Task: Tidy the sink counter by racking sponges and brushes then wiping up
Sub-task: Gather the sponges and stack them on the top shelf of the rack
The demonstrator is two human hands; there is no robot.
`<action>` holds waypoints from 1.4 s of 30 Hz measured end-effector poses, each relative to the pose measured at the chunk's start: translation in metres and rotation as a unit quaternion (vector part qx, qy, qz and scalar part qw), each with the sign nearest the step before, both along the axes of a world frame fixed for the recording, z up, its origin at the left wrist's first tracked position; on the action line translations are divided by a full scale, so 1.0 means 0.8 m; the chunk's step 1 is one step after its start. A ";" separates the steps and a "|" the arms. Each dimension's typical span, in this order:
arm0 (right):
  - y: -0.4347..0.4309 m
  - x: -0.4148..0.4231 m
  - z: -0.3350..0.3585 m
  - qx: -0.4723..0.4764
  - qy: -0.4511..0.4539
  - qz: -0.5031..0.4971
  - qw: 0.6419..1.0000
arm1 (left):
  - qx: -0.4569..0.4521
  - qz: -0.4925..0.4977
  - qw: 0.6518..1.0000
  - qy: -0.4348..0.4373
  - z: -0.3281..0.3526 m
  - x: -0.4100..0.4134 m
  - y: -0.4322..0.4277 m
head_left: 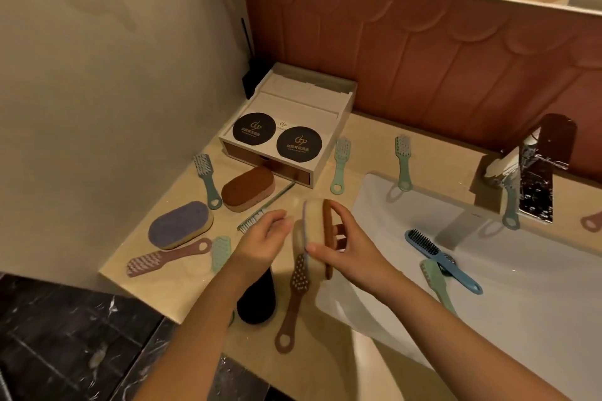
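R hand (345,244) is gripping a sponge stack (314,231) on edge, thumb on the near side and fingers wrapped over the far side. It's holding the stack just above the counter (325,368), at the sink's (488,286) left rim. The stack is looking like two cream sponges w/ brown faces; exact count unclear. L hand (264,238) is hovering just left of the stack, fingers loosely curled, gripping nothing; can't tell if fingertips are touching the stack.

Still lying loose on the counter:
- brown sponge (247,187) in front of the box (286,114)
- purple sponge (180,225) near the wall
- black sponge (257,299), partly under the L forearm
- pink brush (166,259) just below the purple sponge
- teal brush (207,179) between the wall and the brown sponge
- mint brush (221,252), partly hidden by the L wrist
- clear brush (260,210) running from the L fingers toward the box
- brown brush (294,296) lying under the stack, handle toward the counter edge
- two green brushes, one beside the box (340,163), one w/ its handle overlapping the sink rim (403,161)

A blue brush (439,257) is lying in the sink, crossing a pale green brush (438,290). Another teal one (509,202) is sitting by the faucet (534,172).
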State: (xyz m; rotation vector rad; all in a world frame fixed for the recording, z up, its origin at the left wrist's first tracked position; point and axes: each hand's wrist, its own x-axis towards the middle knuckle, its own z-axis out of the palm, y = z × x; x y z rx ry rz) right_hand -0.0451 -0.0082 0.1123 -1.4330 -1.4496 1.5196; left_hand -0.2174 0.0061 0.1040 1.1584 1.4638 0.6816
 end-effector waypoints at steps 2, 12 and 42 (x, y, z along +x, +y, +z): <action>-0.006 0.010 -0.007 -0.012 -0.001 -0.034 0.999 | 0.001 0.004 0.987 0.161 -0.019 -0.016 -0.007; -0.029 0.035 -0.017 -0.063 -0.012 -0.100 0.993 | -0.049 -0.081 0.826 0.555 -0.052 -0.020 -0.043; -0.071 0.093 0.048 0.056 0.070 -0.287 0.954 | -0.074 -0.037 0.951 -0.297 0.056 0.161 -0.025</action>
